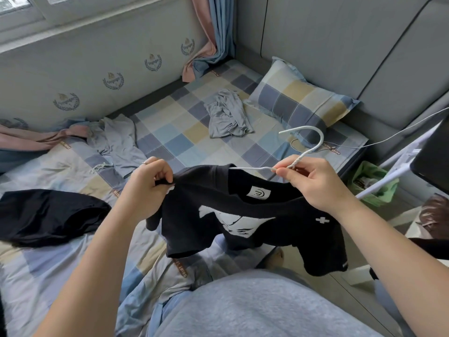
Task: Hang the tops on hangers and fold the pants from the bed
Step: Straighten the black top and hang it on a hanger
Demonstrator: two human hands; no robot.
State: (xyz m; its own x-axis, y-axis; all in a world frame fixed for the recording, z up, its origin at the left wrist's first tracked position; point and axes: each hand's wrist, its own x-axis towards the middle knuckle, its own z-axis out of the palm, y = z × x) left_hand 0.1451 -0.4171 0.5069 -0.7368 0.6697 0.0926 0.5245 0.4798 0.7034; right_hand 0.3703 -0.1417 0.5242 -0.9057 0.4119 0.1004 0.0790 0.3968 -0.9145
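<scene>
A black top with a white print hangs in the air over the bed's near edge. A white hanger sits partly inside its neck, hook pointing up. My right hand pinches the hanger just below the hook. My left hand grips the top's left shoulder. On the checked bed lie a crumpled grey garment near the pillow, a light grey-blue garment with a drawstring at the left, and a dark garment at the near left.
A checked pillow leans at the headboard. A white cable runs across the bed's right corner. A green-lined bin, a white rail and a dark object stand to the right. Curtains hang in the far corner.
</scene>
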